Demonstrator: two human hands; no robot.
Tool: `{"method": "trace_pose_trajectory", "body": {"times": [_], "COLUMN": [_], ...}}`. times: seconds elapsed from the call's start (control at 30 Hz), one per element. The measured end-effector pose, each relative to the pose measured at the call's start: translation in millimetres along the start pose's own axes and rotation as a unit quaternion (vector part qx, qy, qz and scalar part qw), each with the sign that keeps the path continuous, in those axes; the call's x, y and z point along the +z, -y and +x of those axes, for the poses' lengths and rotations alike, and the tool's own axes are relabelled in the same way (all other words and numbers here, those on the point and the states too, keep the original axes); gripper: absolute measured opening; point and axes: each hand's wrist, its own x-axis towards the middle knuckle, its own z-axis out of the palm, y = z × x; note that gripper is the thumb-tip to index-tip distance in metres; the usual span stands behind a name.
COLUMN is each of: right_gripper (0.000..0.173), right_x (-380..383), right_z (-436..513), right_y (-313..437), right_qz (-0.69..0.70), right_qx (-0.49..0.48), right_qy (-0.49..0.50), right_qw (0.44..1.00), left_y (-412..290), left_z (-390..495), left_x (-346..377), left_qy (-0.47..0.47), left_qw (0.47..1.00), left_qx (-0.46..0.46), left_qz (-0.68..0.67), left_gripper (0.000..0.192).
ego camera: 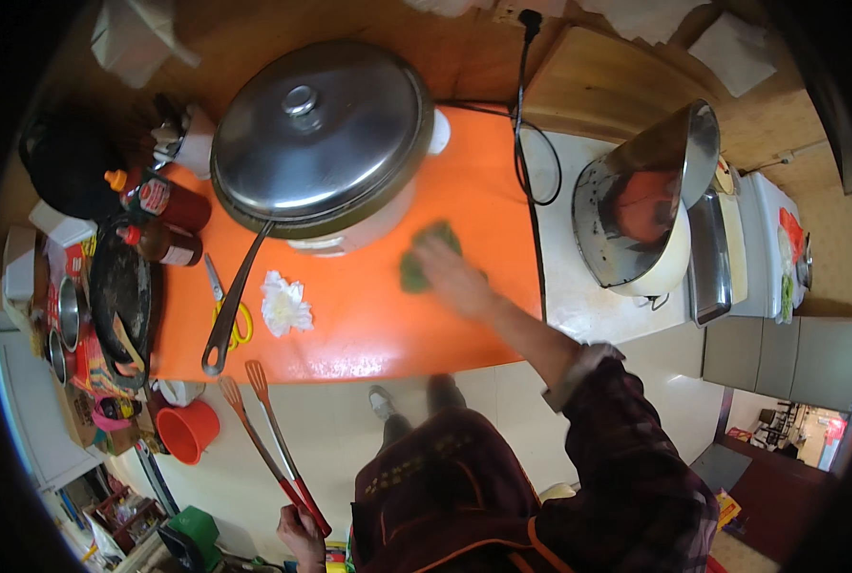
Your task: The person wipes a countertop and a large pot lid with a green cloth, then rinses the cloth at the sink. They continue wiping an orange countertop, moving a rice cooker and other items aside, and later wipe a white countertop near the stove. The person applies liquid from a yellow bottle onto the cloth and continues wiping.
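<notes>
My right hand [454, 276], blurred, presses on a green cloth or scouring pad [426, 258] lying on the orange tabletop [368, 315]. Low at the left, over the floor, my left hand [302, 533] grips the red handles of kitchen tongs [275, 444] with slotted orange-brown heads. A crumpled white paper tissue [285, 304] lies on the orange top. Beside it, scissors with yellow handles [243, 329] are partly under the long dark handle of a pan. That pan, under a domed steel lid [325, 136], sits on a white base behind the cloth.
Sauce bottles [175, 204] and an oval black pan [121, 308] line the left side. A black power cable [519, 143] hangs at the back. Right of the orange top stand a round cooker [655, 265] with a metal guard and a steel tray [708, 265]. A red bucket [189, 432] is on the floor.
</notes>
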Motion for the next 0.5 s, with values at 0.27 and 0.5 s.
{"method": "trace_pose_trajectory", "body": {"times": [0.27,0.5], "right_gripper": [0.047,0.039], "right_x": [-65.8,-37.7], "right_z": [33.0,148.7], "right_y": [-86.3,-168.5], "right_qz": [-0.195,-0.301], "right_qx": [0.273,0.366], "right_qy": [0.022,0.012], "right_qw": [0.942,0.881], "left_y": [34.9,49.5], "left_z": [-15.5,-43.0], "left_x": [5.9,8.4], "left_qy": [0.005,0.004], "left_qw": [0.999,0.999], "left_qx": [0.031,-0.031], "left_qz": [0.041,0.031], "left_gripper": [0.040,0.040]}}
